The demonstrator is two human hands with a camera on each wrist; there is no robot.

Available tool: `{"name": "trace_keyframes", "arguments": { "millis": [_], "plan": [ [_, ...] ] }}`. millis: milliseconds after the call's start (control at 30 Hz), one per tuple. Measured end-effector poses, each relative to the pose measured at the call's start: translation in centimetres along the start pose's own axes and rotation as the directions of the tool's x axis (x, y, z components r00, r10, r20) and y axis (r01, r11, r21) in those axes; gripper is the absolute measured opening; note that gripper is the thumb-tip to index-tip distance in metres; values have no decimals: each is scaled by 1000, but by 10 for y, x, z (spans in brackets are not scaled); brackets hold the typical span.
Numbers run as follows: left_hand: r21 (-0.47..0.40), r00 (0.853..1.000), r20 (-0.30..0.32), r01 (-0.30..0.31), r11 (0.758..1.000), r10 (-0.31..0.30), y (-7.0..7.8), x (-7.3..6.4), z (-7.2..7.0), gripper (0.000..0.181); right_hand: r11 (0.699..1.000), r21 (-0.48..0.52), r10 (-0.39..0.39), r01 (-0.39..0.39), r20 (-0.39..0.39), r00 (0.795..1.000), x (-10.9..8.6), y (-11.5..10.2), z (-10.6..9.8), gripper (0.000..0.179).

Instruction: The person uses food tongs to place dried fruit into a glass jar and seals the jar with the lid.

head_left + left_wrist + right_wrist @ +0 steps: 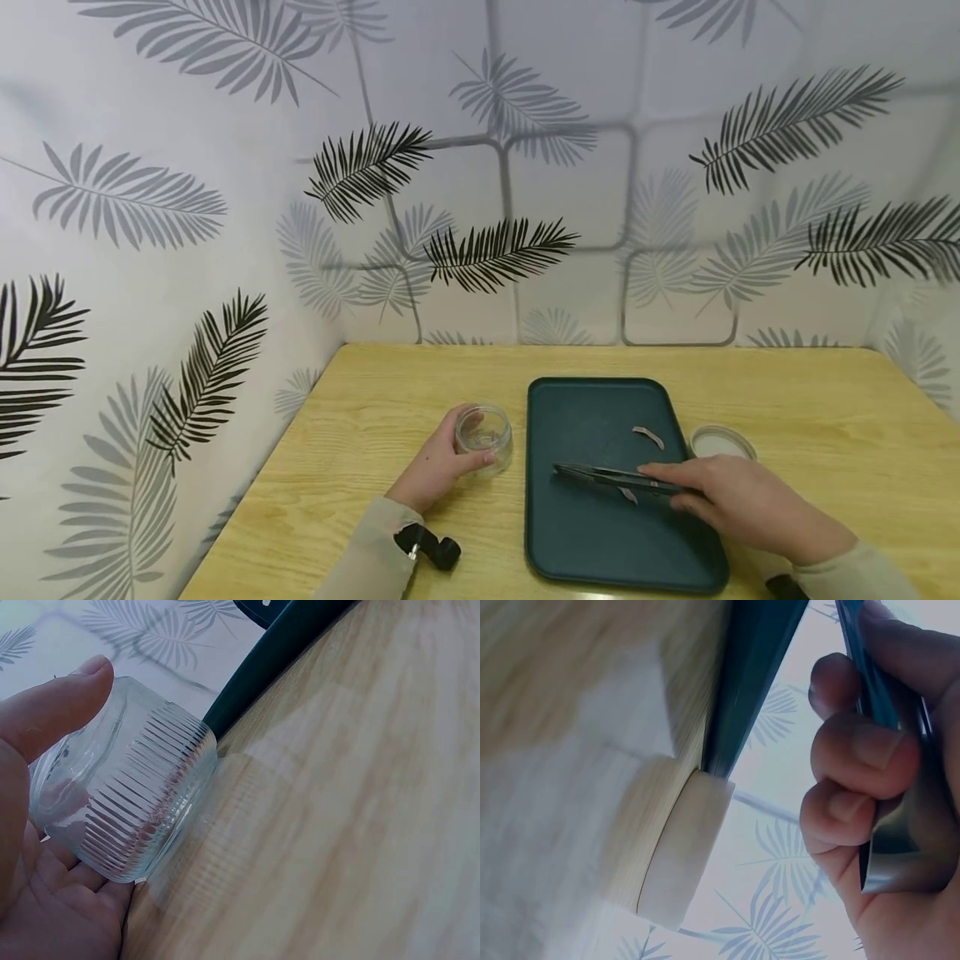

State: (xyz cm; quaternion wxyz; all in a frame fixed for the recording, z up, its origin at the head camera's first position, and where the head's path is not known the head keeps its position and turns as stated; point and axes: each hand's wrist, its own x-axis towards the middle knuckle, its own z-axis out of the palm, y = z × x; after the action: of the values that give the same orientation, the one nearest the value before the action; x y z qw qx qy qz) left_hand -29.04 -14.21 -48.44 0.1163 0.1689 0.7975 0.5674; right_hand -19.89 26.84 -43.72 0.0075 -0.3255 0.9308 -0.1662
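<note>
In the head view my left hand (442, 458) grips a clear glass jar (483, 437) standing on the table left of the tray, thumb on the near side. The left wrist view shows the jar's ribbed wall (150, 795); whether anything lies inside is hard to tell. My right hand (742, 500) holds metal tongs (615, 477) over the dark green tray (585, 542), tips pointing left. Fingers curl round the handle (907, 855) in the right wrist view. A curved pinkish strip (649, 437) lies on the tray; another small piece (628, 495) shows just below the tongs.
A round lid (722, 442) with a whitish inside lies right of the tray, partly behind my right hand; its pale side (686, 851) shows in the right wrist view. The wooden table (420, 375) meets a leaf-patterned wall covering (555, 292) at the back.
</note>
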Motion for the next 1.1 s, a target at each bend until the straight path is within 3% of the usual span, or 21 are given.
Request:
{"name": "trace_keyframes", "arguments": {
  "millis": [500,767,967,1100],
  "plan": [
    [0,1000,-7,-7,1000,7,3,-2,1,88,1000,-16,1,-3,-136,991,9,-17,-8,53],
    [6,1000,-14,11,1000,-11,1,-2,1,86,1000,16,7,-4,-202,979,29,-37,-12,52],
    [9,1000,-14,15,1000,-14,4,-2,2,85,999,-26,-30,23,-287,957,49,-55,-9,52],
    [7,1000,-18,16,1000,-16,5,-3,3,85,1000,-29,-14,5,-302,953,60,-65,-9,53]
  ]
}}
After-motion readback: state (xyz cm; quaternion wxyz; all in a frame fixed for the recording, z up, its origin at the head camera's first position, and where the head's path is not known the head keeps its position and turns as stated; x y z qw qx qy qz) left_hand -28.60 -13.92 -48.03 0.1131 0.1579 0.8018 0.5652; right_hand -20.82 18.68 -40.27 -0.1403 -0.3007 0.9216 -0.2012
